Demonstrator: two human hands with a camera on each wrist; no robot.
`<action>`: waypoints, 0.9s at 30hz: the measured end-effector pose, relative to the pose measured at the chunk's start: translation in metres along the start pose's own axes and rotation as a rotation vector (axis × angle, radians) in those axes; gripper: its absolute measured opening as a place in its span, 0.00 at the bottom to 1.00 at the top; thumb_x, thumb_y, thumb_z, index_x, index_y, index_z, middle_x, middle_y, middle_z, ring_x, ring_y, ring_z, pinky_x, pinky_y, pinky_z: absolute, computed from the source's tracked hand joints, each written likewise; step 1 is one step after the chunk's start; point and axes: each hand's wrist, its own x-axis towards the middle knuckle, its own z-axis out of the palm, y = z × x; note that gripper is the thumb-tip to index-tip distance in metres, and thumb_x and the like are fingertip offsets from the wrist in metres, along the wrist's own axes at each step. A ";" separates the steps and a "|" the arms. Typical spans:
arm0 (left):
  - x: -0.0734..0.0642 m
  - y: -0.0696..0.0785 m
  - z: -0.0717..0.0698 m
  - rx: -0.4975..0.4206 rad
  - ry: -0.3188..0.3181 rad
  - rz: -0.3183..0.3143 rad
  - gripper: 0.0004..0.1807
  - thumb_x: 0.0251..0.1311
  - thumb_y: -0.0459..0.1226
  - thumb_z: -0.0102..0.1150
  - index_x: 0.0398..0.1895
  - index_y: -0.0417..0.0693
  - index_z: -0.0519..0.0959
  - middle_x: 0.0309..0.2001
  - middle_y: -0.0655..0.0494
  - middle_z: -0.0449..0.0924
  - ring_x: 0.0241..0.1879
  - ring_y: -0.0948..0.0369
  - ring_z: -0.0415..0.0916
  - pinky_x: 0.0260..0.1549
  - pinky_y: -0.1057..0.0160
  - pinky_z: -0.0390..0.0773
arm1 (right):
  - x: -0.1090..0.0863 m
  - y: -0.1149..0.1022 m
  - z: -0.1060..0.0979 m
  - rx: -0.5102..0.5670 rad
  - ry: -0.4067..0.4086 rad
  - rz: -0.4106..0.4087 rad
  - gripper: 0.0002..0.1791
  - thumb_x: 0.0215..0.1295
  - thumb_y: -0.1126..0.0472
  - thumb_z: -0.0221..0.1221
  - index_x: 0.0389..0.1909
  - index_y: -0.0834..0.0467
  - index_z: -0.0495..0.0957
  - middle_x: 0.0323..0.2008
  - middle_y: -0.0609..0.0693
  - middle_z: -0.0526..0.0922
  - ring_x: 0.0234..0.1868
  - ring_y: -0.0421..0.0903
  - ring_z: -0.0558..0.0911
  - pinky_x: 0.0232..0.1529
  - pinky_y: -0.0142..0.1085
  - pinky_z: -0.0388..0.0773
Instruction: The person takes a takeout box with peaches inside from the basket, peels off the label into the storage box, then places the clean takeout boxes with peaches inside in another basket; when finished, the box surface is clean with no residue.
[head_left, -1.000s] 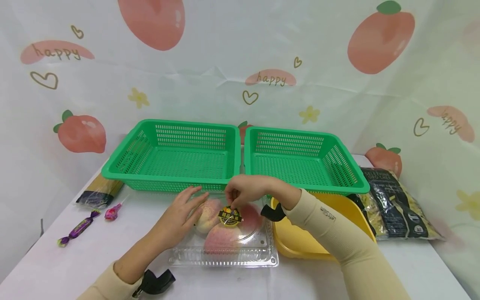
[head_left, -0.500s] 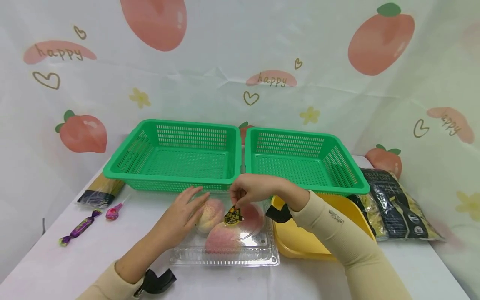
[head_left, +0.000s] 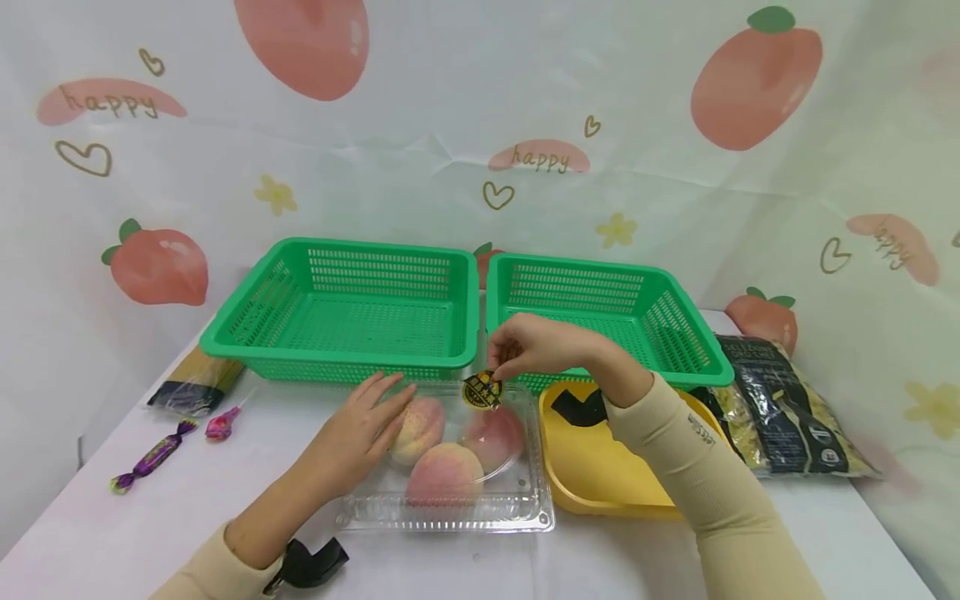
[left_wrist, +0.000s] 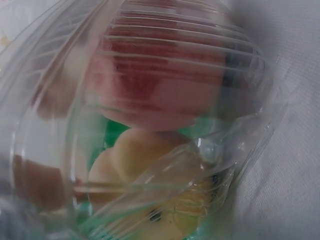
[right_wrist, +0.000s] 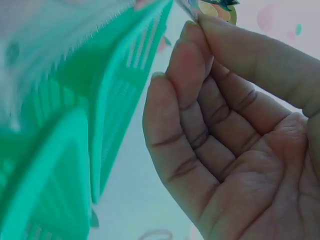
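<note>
A clear plastic clamshell box (head_left: 495,500) with three pink-yellow peaches (head_left: 446,475) lies in the middle of the table. My left hand (head_left: 367,425) rests on its left side, fingers extended. Between thumb and fingertips my right hand (head_left: 536,346) pinches a round black-and-gold sticker (head_left: 482,390), held over the box's back edge. In the right wrist view only part of the sticker (right_wrist: 220,11) shows past the thumb. Ribbed clear plastic and peaches (left_wrist: 160,85) fill the left wrist view.
Two green baskets (head_left: 341,360) (head_left: 600,268) stand behind the box. A yellow basin (head_left: 607,467) is right of it, under my right forearm. Bagged pasta (head_left: 795,408) lies far right. A purple-wrapped candy (head_left: 155,456), a lollipop (head_left: 221,425) and another packet (head_left: 193,383) lie left.
The sticker has come off the box lid, lifted up and back to the right by my right hand. My left hand has stayed put on the box.
</note>
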 end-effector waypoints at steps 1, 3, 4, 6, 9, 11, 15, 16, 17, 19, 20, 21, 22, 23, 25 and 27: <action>-0.001 0.000 0.000 0.000 0.000 -0.003 0.22 0.67 0.39 0.48 0.63 0.43 0.70 0.65 0.43 0.65 0.66 0.42 0.57 0.56 0.40 0.68 | -0.002 0.001 -0.002 0.022 0.004 0.012 0.03 0.62 0.68 0.58 0.28 0.62 0.77 0.29 0.51 0.83 0.34 0.55 0.82 0.36 0.39 0.79; -0.001 0.000 -0.001 -0.002 0.001 -0.008 0.22 0.67 0.38 0.48 0.63 0.43 0.69 0.65 0.43 0.65 0.66 0.42 0.57 0.56 0.39 0.68 | -0.005 0.003 -0.004 0.048 -0.003 0.030 0.04 0.62 0.67 0.58 0.28 0.62 0.77 0.29 0.51 0.83 0.35 0.56 0.81 0.38 0.45 0.79; -0.002 0.000 -0.001 -0.005 0.002 -0.010 0.22 0.67 0.38 0.48 0.63 0.43 0.69 0.65 0.43 0.65 0.66 0.42 0.57 0.56 0.39 0.68 | -0.006 0.004 -0.004 0.058 -0.009 0.034 0.03 0.62 0.67 0.58 0.29 0.62 0.77 0.30 0.51 0.83 0.35 0.56 0.82 0.39 0.47 0.79; -0.002 0.000 -0.001 -0.009 0.001 -0.013 0.22 0.67 0.38 0.48 0.63 0.44 0.69 0.65 0.43 0.65 0.66 0.42 0.57 0.56 0.39 0.67 | -0.008 0.006 -0.004 0.065 -0.015 0.038 0.03 0.62 0.67 0.58 0.29 0.62 0.78 0.30 0.51 0.83 0.35 0.57 0.81 0.40 0.48 0.79; -0.002 -0.001 0.000 -0.017 -0.005 -0.018 0.22 0.67 0.38 0.48 0.63 0.44 0.69 0.65 0.43 0.64 0.67 0.42 0.57 0.57 0.39 0.67 | -0.011 0.010 -0.003 0.069 -0.010 0.046 0.03 0.62 0.67 0.58 0.30 0.61 0.78 0.29 0.50 0.83 0.35 0.58 0.81 0.39 0.49 0.79; -0.002 -0.001 0.001 -0.015 -0.007 -0.020 0.22 0.67 0.39 0.48 0.64 0.44 0.69 0.65 0.43 0.64 0.67 0.42 0.57 0.57 0.39 0.67 | -0.014 0.013 -0.001 0.073 -0.006 0.054 0.02 0.62 0.66 0.58 0.30 0.61 0.78 0.29 0.49 0.83 0.35 0.59 0.81 0.39 0.50 0.79; -0.002 -0.001 0.002 -0.001 0.007 -0.017 0.22 0.67 0.39 0.49 0.63 0.44 0.69 0.65 0.43 0.65 0.66 0.43 0.57 0.55 0.40 0.69 | -0.021 0.019 0.001 0.088 0.009 0.059 0.02 0.62 0.66 0.59 0.31 0.61 0.77 0.29 0.49 0.83 0.35 0.59 0.81 0.39 0.50 0.79; -0.002 -0.001 0.001 0.003 0.010 -0.016 0.22 0.67 0.39 0.49 0.63 0.44 0.69 0.65 0.43 0.65 0.66 0.43 0.58 0.54 0.40 0.70 | -0.023 0.020 0.002 0.089 0.013 0.054 0.03 0.62 0.66 0.59 0.31 0.61 0.77 0.29 0.50 0.83 0.35 0.58 0.81 0.39 0.49 0.79; -0.002 -0.001 0.001 0.004 0.013 -0.015 0.22 0.67 0.39 0.49 0.63 0.44 0.69 0.64 0.43 0.65 0.66 0.43 0.58 0.54 0.40 0.70 | -0.025 0.022 0.003 0.088 0.017 0.050 0.03 0.62 0.65 0.59 0.31 0.61 0.77 0.29 0.50 0.82 0.35 0.58 0.81 0.39 0.49 0.79; -0.001 -0.001 0.001 0.001 0.015 -0.018 0.22 0.67 0.39 0.49 0.63 0.44 0.69 0.64 0.43 0.65 0.66 0.43 0.58 0.55 0.39 0.69 | -0.028 0.025 0.005 0.085 0.026 0.043 0.03 0.62 0.65 0.59 0.31 0.62 0.77 0.29 0.50 0.82 0.33 0.55 0.81 0.38 0.46 0.79; -0.002 -0.001 0.001 -0.002 0.014 -0.018 0.22 0.67 0.39 0.49 0.63 0.44 0.69 0.64 0.43 0.65 0.66 0.43 0.58 0.55 0.39 0.69 | -0.030 0.026 0.007 0.076 0.032 0.034 0.04 0.62 0.65 0.59 0.31 0.62 0.77 0.29 0.51 0.82 0.32 0.53 0.81 0.38 0.45 0.80; -0.002 -0.001 0.001 -0.006 0.012 -0.019 0.22 0.67 0.39 0.49 0.63 0.44 0.69 0.65 0.43 0.65 0.66 0.43 0.57 0.55 0.39 0.68 | -0.031 0.027 0.008 0.072 0.039 0.035 0.04 0.62 0.64 0.59 0.31 0.61 0.77 0.29 0.50 0.82 0.31 0.50 0.81 0.37 0.43 0.80; -0.002 -0.001 0.001 -0.008 0.010 -0.019 0.22 0.67 0.39 0.49 0.63 0.44 0.69 0.65 0.43 0.65 0.66 0.43 0.57 0.56 0.39 0.68 | -0.033 0.028 0.010 0.066 0.049 0.034 0.04 0.62 0.64 0.59 0.30 0.61 0.77 0.29 0.50 0.82 0.30 0.47 0.80 0.37 0.43 0.80; -0.002 -0.001 0.000 -0.009 0.008 -0.018 0.22 0.67 0.39 0.49 0.63 0.44 0.69 0.65 0.43 0.65 0.66 0.43 0.57 0.56 0.39 0.68 | -0.035 0.029 0.011 0.063 0.060 0.040 0.04 0.62 0.64 0.59 0.30 0.61 0.77 0.29 0.50 0.82 0.30 0.44 0.80 0.36 0.41 0.80; -0.001 0.000 0.000 -0.009 0.004 -0.014 0.22 0.67 0.38 0.49 0.63 0.44 0.69 0.65 0.43 0.65 0.66 0.42 0.57 0.56 0.39 0.68 | -0.040 0.031 0.012 0.055 0.088 0.047 0.04 0.62 0.64 0.59 0.31 0.61 0.77 0.29 0.50 0.82 0.29 0.40 0.79 0.36 0.40 0.80; -0.001 0.000 0.000 -0.004 0.000 -0.007 0.23 0.67 0.38 0.49 0.64 0.44 0.68 0.65 0.43 0.65 0.66 0.42 0.57 0.55 0.39 0.68 | -0.045 0.034 0.013 0.061 0.113 0.067 0.04 0.62 0.64 0.58 0.31 0.60 0.78 0.29 0.50 0.82 0.29 0.39 0.79 0.37 0.39 0.80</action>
